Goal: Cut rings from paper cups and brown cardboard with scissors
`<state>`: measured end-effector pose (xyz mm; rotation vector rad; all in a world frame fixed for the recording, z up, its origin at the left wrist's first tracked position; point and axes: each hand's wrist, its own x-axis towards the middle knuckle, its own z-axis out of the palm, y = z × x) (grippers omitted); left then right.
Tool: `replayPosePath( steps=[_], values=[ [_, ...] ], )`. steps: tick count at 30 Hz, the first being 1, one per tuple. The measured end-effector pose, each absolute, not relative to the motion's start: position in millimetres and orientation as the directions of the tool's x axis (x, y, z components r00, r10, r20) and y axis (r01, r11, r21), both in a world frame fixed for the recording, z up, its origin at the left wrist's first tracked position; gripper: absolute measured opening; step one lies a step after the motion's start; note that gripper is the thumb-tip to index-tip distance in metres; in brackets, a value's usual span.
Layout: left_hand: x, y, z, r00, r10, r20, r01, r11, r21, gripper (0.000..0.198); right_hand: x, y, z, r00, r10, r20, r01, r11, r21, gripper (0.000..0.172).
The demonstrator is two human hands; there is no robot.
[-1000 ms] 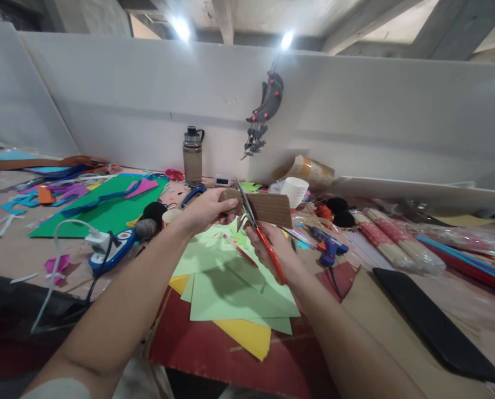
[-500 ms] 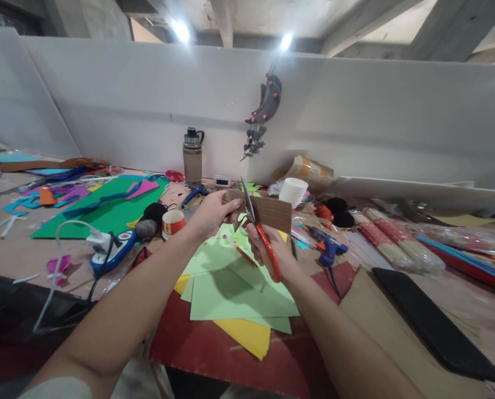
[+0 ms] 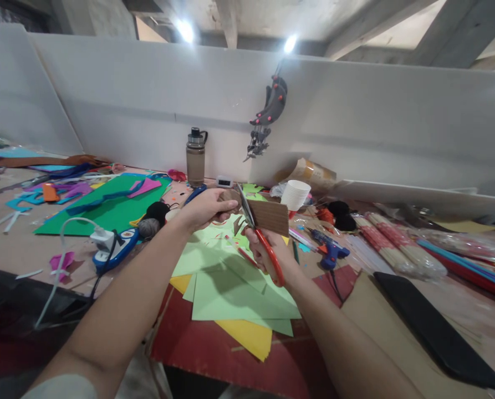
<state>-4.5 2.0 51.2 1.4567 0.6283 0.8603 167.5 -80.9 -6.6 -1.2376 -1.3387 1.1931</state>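
Note:
Between thumb and fingers, my left hand [image 3: 209, 209] pinches the left end of a brown corrugated cardboard piece [image 3: 271, 216]. My right hand [image 3: 268, 249] is closed round the red handles of a pair of scissors [image 3: 269, 257]. Their blades point up and away, lying across the cardboard close to my left fingertips. Whether the blades are fully closed is hard to make out. Below both hands lie light green paper sheets [image 3: 239, 296], with yellow paper [image 3: 249, 336] sticking out underneath. A red pencil-like stick [image 3: 245, 255] rests on the green sheets.
A blue hot glue gun [image 3: 331, 252] and white paper cups [image 3: 296, 195] are on the right. A black slab-like object [image 3: 434, 327] lies nearer me. A power strip [image 3: 116, 248] with cables and a green sheet [image 3: 101, 208] are left. A bottle [image 3: 195, 158] stands behind; a grey crescent ornament [image 3: 274, 102] hangs above.
My left hand has shifted slightly left and down, now covering most of the red-and-white paper cup. The scissors and cardboard have moved only a little. The view has shifted slightly.

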Motion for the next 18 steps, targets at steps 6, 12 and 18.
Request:
replayPosePath(
  steps=[6,12,18],
  values=[
    [-2,8,45,0.424,0.887,0.182,-0.222,-0.093,0.971,0.031,165,-86,0,-0.050,0.998,0.034,0.153,0.041,-0.987,0.041],
    [7,3,45,0.325,0.932,0.162,-0.284,-0.067,0.956,0.030,163,-90,5,-0.066,0.996,0.053,0.170,0.064,-0.983,0.045],
    [5,4,47,0.408,0.894,0.187,-0.267,-0.079,0.961,0.034,164,-89,7,-0.068,0.995,0.068,0.218,0.081,-0.973,0.045]
  ],
)
